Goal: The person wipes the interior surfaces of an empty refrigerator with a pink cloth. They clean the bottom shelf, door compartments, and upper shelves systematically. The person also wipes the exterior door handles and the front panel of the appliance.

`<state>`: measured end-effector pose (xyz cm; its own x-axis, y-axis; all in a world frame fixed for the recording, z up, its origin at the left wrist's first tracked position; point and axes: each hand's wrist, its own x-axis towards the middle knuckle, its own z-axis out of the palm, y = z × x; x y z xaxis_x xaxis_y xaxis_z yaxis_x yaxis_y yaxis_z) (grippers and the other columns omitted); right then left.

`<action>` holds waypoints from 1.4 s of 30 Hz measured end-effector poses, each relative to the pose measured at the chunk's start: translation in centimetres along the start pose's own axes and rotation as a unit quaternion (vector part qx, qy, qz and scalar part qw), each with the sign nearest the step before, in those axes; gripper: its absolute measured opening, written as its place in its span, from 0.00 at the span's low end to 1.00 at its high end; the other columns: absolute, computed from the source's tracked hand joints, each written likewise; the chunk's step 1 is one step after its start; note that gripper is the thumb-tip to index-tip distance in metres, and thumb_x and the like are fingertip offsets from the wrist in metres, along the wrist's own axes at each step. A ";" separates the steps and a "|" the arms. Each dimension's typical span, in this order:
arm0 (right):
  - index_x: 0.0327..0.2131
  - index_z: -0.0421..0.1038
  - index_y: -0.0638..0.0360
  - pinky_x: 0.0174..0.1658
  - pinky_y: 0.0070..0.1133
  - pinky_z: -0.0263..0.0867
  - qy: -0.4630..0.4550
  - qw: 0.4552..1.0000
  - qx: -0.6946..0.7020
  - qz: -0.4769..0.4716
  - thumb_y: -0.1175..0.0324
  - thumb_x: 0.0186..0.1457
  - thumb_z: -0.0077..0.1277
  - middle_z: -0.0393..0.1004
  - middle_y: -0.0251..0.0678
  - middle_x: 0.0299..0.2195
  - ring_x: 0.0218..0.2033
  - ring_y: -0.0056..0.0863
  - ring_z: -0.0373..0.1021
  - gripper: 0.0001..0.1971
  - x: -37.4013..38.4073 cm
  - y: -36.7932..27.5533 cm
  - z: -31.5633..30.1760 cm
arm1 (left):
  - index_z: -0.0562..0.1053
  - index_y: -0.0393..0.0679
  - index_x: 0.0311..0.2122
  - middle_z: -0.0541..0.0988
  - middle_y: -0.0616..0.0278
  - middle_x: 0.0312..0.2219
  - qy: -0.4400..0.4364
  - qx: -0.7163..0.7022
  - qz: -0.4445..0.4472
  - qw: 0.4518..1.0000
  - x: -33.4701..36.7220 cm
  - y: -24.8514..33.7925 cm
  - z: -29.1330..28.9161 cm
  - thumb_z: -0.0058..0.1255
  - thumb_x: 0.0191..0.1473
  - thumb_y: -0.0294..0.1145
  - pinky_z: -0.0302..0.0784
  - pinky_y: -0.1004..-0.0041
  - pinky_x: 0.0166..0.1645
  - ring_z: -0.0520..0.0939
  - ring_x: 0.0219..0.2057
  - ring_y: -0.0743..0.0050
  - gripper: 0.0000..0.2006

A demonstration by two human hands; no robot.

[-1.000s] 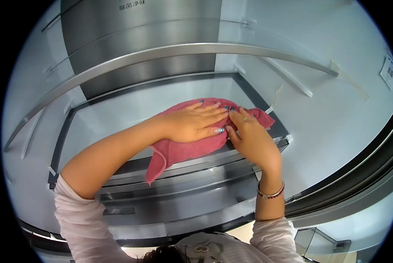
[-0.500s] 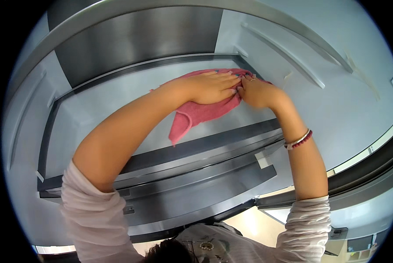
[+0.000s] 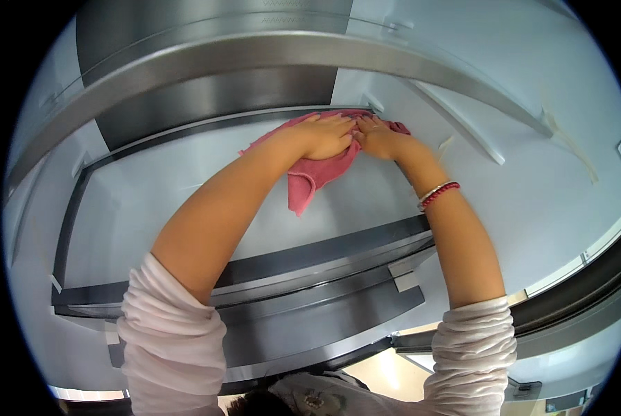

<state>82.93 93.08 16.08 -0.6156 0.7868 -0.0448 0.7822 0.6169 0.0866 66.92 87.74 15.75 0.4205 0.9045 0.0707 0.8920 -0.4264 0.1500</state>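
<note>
A pink cloth (image 3: 328, 172) lies bunched over the far rim of a white drawer bin with a dark grey frame (image 3: 324, 241), near its far right corner. One loose corner of the cloth hangs down inside the bin. My left hand (image 3: 328, 136) rests on top of the cloth, palm down, with its fingers stretched out towards the right. Close beside it, my right hand (image 3: 382, 139) has its fingers bent over the cloth's right part. The two hands' fingertips nearly meet. Part of the cloth is hidden under both hands.
A curved metal bar (image 3: 255, 50) arches across above my hands. Behind the bin stands a brushed metal back panel (image 3: 220, 93). White side walls carry rails, such as the right rail (image 3: 463, 128). A grey front panel (image 3: 310, 319) lies nearer to me.
Both hands and the cloth appear slightly further left in view, still at the bin's far right corner. The metal bar sits lower in view, and my forearms have shifted with the changed viewpoint.
</note>
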 end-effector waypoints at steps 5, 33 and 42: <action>0.58 0.44 0.66 0.63 0.30 0.34 -0.019 1.000 -0.018 -0.008 0.55 0.60 0.19 0.42 0.48 0.60 0.62 0.45 0.36 0.29 0.7 -1.8 -1.5 | 0.47 0.43 0.60 0.47 0.58 0.61 0.002 0.006 -0.036 0.999 0.0 -1.0 -0.2 0.20 0.57 0.43 0.39 0.60 0.63 0.44 0.62 0.65 0.27; 0.60 0.39 0.59 0.60 0.44 0.29 0.004 0.959 0.123 -0.253 0.57 0.54 0.29 0.36 0.37 0.63 0.64 0.35 0.31 0.32 2.3 -36.6 -3.6 | 0.51 0.45 0.60 0.50 0.56 0.60 0.064 0.043 -0.303 0.950 -36.0 -14.0 -3.6 0.23 0.58 0.41 0.39 0.67 0.63 0.47 0.62 0.64 0.25; 0.60 0.40 0.58 0.61 0.40 0.31 0.020 0.939 0.129 -0.318 0.55 0.58 0.25 0.38 0.37 0.62 0.63 0.34 0.33 0.29 -1.7 -39.3 -3.6 | 0.50 0.47 0.60 0.51 0.60 0.60 0.084 0.036 -0.383 0.919 -41.2 -10.9 -3.4 0.22 0.58 0.44 0.38 0.61 0.63 0.46 0.62 0.63 0.26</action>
<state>52.91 67.38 16.31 -0.9652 0.2594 0.0323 0.2489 0.9499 -0.1893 39.37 55.13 14.52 -0.3613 0.9243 0.1228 0.9270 0.3419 0.1540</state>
